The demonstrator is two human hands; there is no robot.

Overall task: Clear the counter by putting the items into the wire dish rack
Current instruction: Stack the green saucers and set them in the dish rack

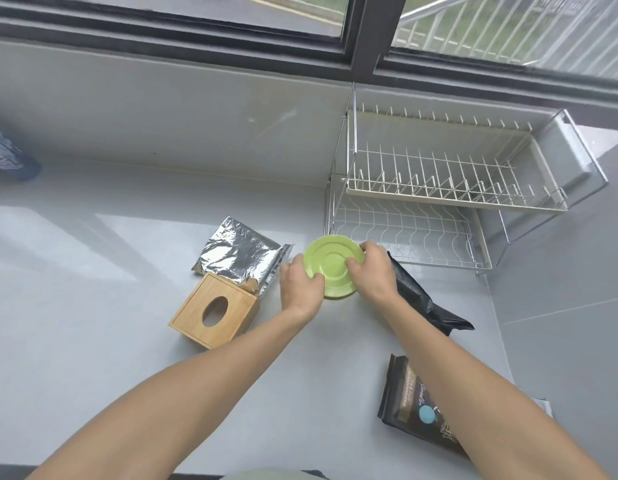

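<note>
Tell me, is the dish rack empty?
Yes, empty. Both tiers of the rack show only bare wires. The green plate is outside it, held by both hands.

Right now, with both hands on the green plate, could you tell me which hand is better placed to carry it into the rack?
Probably the right hand: it grips the green plate on the side facing the wire dish rack; the left hand is on the far side.

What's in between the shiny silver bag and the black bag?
In the head view, the green plate sits between the silver foil bag and the black bag, held by the left hand and right hand.
</note>
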